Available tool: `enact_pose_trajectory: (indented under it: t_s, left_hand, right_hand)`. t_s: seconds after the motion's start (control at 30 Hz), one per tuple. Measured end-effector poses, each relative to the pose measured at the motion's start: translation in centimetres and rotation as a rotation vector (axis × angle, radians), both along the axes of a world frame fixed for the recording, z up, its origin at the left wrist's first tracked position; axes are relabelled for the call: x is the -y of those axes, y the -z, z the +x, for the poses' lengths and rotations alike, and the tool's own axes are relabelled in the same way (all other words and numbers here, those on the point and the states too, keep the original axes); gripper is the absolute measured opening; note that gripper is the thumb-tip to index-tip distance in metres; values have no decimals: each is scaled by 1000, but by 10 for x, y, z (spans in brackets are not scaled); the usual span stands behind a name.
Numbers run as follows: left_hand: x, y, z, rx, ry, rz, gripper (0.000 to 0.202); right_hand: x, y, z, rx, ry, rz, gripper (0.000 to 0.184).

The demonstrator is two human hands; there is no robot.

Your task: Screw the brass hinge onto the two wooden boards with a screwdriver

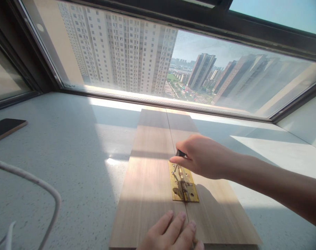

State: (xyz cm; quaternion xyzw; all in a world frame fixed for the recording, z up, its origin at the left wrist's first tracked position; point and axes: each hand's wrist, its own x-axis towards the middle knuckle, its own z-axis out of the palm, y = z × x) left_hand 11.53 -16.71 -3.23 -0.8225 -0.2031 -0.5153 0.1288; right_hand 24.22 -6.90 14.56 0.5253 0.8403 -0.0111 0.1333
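Observation:
Two wooden boards (pixel 150 166) lie side by side on a pale stone windowsill, joined over their seam by a brass hinge (pixel 184 185). My right hand (pixel 204 156) is closed around a dark-handled tool, apparently a screwdriver (pixel 179 153), whose metal tip points down at the hinge's upper left corner. My left hand (pixel 173 232) rests near the boards' front edge, fingers stretched flat across the seam just below the hinge, holding nothing.
A dark phone (pixel 5 127) lies at the far left of the sill. A white cable (pixel 43 187) loops across the lower left. The large window (pixel 158 59) closes off the back, and a wall rises at the right.

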Motion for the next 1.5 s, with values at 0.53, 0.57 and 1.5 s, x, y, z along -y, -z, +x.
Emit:
enact_pose_trajectory:
  t_s: [0.53,0.57,1.5]
  left_hand:
    - [1,-3,-3,-60,15,-4,16]
    - [1,-3,-3,-62,17,-9,16]
    - [0,-10,-8,-78,57,-7,19]
  right_hand:
    - [9,-8,11,85,-226,-74,3]
    - [8,-9,11,99,-224,-94,4]
    - [11,-14,-8,114,-114,-20,7]
